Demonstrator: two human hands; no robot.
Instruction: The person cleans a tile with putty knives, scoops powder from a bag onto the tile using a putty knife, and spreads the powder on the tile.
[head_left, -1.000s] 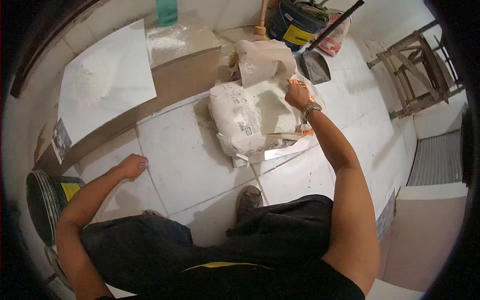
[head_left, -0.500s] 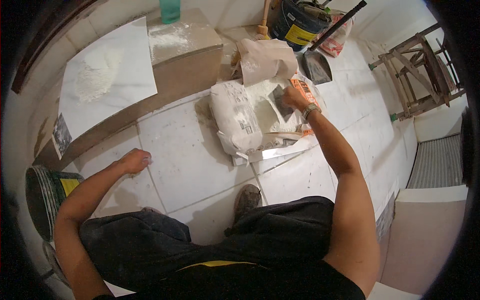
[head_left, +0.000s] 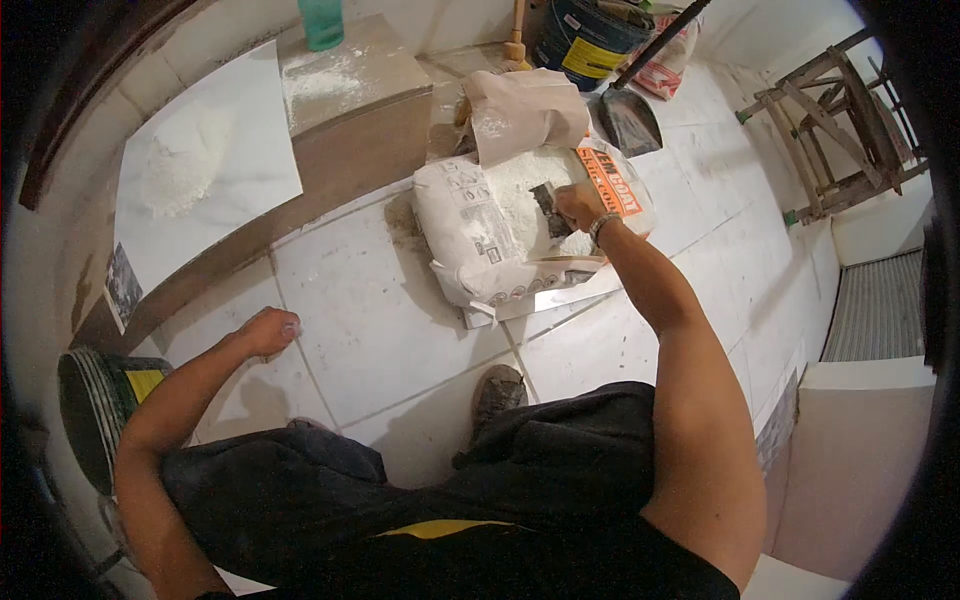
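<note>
My right hand (head_left: 582, 208), with a watch at the wrist, grips a dark flat-bladed putty knife (head_left: 547, 208). Its blade dips into the white powder (head_left: 520, 190) inside a torn-open paper sack (head_left: 465, 225) lying on the floor. The folded-back flap (head_left: 525, 110) of the sack stands up at the far side. Closed over the floor, left of the sack, is my left hand (head_left: 268, 332); a pale spot shows at its fingertips, but what it holds, if anything, is not clear. On a marbled white sheet (head_left: 250, 165) at the left sits a heap of powder (head_left: 185, 175).
The sheet rests on a low ledge (head_left: 365, 125) with a green container (head_left: 322, 25). Behind the sack are a dark bucket (head_left: 590, 45), a dustpan (head_left: 630, 122) and a red-white bag (head_left: 672, 62). Another bucket (head_left: 95, 410) stands left, a wooden frame (head_left: 840, 130) right.
The putty knife's blade has shifted slightly left and turned more upright in the powder as my right hand moved. My left hand stays closed in about the same place. The view has shifted slightly.
</note>
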